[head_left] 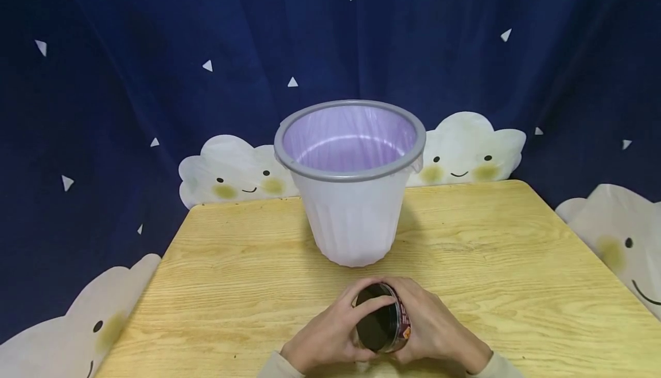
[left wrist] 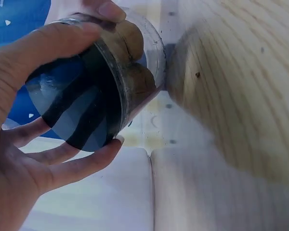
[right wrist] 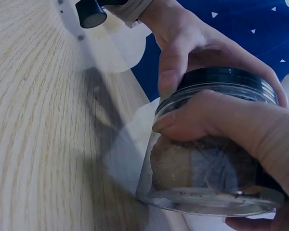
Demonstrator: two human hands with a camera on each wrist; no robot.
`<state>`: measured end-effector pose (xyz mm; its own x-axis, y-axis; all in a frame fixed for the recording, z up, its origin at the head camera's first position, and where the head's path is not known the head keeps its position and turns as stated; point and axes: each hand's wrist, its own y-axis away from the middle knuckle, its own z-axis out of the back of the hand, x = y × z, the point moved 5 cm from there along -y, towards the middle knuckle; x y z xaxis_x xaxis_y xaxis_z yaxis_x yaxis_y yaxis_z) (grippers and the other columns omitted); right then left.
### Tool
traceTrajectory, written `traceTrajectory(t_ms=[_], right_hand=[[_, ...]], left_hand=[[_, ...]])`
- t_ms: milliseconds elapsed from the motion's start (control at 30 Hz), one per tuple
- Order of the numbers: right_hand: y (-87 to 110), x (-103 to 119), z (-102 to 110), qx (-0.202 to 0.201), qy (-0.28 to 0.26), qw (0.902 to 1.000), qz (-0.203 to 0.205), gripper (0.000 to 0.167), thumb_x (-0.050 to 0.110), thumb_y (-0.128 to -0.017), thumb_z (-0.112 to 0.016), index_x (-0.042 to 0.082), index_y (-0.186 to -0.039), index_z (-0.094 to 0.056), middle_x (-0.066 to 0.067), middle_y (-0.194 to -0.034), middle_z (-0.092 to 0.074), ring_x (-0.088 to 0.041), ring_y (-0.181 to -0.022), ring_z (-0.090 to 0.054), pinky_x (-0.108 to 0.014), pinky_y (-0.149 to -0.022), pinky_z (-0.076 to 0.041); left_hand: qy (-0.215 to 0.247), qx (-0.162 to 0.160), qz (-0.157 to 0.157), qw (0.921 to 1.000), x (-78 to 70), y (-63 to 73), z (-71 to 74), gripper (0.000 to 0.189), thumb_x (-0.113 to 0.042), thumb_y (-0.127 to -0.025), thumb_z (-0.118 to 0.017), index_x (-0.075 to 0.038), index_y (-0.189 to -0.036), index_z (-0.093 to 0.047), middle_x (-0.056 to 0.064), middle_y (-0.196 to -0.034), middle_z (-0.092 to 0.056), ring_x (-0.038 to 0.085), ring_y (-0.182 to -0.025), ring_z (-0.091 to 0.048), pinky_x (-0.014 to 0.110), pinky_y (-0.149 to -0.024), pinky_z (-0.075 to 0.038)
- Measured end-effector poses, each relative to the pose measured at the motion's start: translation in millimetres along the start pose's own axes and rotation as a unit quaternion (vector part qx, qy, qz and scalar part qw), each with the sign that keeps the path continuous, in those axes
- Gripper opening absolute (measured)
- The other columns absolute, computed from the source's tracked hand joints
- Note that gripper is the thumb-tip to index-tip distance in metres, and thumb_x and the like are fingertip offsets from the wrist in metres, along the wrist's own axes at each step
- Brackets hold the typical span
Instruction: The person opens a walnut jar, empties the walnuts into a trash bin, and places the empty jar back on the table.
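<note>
Head view: jar (head_left: 405,327) tilted, lid (head_left: 376,326) toward nine o'clock; left hand (head_left: 333,327) has fingers clamped round lid, right hand (head_left: 431,320) round side.

The print on the label (head_left: 405,322) of the jar (right wrist: 202,192) is too small for me to read!
From the head camera, the dark lid (head_left: 374,327) hides the contents (right wrist: 171,166), and on the right wrist feed they're too murky to name. Up top, the left hand (head_left: 333,329) covers a strip of lid, the right hand (head_left: 431,323) a side of jar, the floor of the bin (head_left: 356,217) hides behind its near rim, and both sleeves (head_left: 281,366) run off the bottom; on the right wrist, the top edge chops a black object (right wrist: 90,13).
</note>
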<state>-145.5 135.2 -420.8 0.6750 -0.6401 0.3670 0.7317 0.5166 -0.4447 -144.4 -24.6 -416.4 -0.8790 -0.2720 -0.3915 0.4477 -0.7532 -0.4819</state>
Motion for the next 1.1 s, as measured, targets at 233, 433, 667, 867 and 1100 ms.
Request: traceTrajectory(t_ms=[233, 433, 667, 867, 1100], right_hand=[[-0.8, -1.6, -1.2, -0.003, 0.000, 1.0000, -0.008, 0.109, 0.044, -0.040, -0.092, 0.009, -0.133, -0.048, 0.005, -0.124, -0.054, -0.014, -0.110, -0.055, -0.037, -0.080, -0.056], [-0.9, -3.4, -1.4, -0.002, 0.000, 0.9998, -0.020, 0.112, 0.041, -0.036, -0.093, 0.009, -0.133, -0.048, 0.006, -0.124, -0.054, -0.014, -0.110, -0.054, -0.038, -0.081, -0.055], [-2.5, -3.8, -1.9, 0.008, -0.004, 0.9999, -0.012, 0.111, 0.041, -0.039, -0.092, 0.010, -0.135, -0.046, 0.006, -0.127, -0.053, -0.015, -0.112, -0.054, -0.039, -0.082, -0.055], [-11.3, -3.0, 3.7, 0.002, -0.010, 0.9999, 0.008, 0.112, 0.037, -0.038, -0.092, 0.010, -0.137, -0.046, 0.005, -0.126, -0.053, -0.014, -0.111, -0.054, -0.038, -0.082, -0.055], [-17.8, -1.4, 5.7, 0.008, -0.018, 0.9996, 0.019, 0.113, 0.038, -0.041, -0.092, 0.014, -0.140, -0.043, 0.006, -0.128, -0.052, -0.014, -0.112, -0.053, -0.038, -0.084, -0.054]], left_hand=[[-0.008, 0.011, 0.020, 0.9997, 1.2, 1.4, 0.0, 0.101, -0.030, -0.064, -0.090, -0.025, -0.149, -0.034, 0.007, -0.157, -0.017, 0.026, -0.138, -0.032, 0.036, -0.100, -0.045], [-0.020, 0.012, 0.007, 0.9997, -0.5, -1.0, 0.7, 0.096, -0.026, -0.067, -0.088, -0.025, -0.148, -0.036, 0.007, -0.155, -0.024, 0.023, -0.138, -0.031, 0.037, -0.104, -0.041], [-0.020, 0.005, 0.037, 0.9991, 0.3, -0.2, 1.2, 0.098, -0.033, -0.069, -0.088, -0.026, -0.149, -0.033, 0.008, -0.154, -0.024, 0.025, -0.134, -0.036, 0.037, -0.099, -0.046], [-0.028, 0.010, 0.051, 0.9983, -1.4, -3.1, 8.4, 0.101, -0.025, -0.066, -0.089, -0.027, -0.149, -0.032, 0.008, -0.156, -0.016, 0.026, -0.137, -0.032, 0.035, -0.097, -0.048], [-0.030, 0.001, 0.039, 0.9988, -2.0, -5.9, 17.4, 0.098, -0.024, -0.065, -0.090, -0.025, -0.147, -0.036, 0.008, -0.152, -0.027, 0.023, -0.136, -0.033, 0.035, -0.101, -0.044]])
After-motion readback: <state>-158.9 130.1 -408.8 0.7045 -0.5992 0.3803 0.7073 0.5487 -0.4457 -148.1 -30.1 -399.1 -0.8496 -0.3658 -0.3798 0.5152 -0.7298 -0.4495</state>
